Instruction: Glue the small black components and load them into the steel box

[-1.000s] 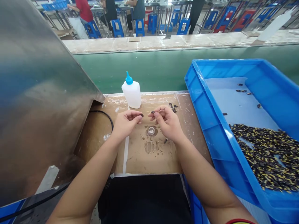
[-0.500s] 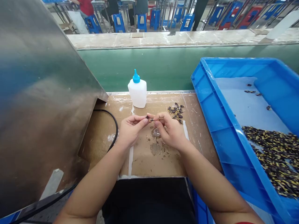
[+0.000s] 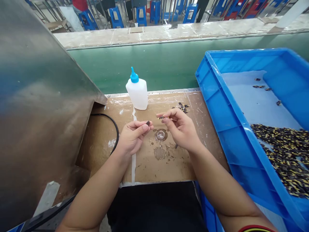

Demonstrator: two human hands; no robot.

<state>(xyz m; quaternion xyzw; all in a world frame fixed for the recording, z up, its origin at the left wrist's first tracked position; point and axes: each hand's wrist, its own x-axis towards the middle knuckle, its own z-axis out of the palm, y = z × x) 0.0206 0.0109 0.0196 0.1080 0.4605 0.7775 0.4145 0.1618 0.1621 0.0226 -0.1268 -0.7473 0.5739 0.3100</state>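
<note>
Between thumb and forefinger, my left hand [image 3: 133,136] pinches a small black part [image 3: 148,122]. My right hand [image 3: 181,129], a little higher and apart from it, pinches a small black-and-yellow part [image 3: 161,117]. Both parts are too small to name more exactly. Below and between the hands a small round clear dish [image 3: 160,135] sits on the cardboard-covered worktop [image 3: 149,169]. Beyond my right hand lies a small pile of black-and-yellow parts [image 3: 183,107], partly hidden by the fingers. A white squeeze bottle [image 3: 138,93] with a blue nozzle stands behind my left hand.
At the right, a large blue crate [image 3: 218,100] holds a heap of black-and-yellow parts [image 3: 285,154]. A metal housing [image 3: 48,96] takes up the left, with a black cable [image 3: 117,129] beside it. Behind the worktop runs a green belt [image 3: 169,67]; stools and people are beyond.
My hands have drawn apart, each with a small part in its fingers. The right hand has risen slightly, uncovering the round dish. The view has shifted a little.
</note>
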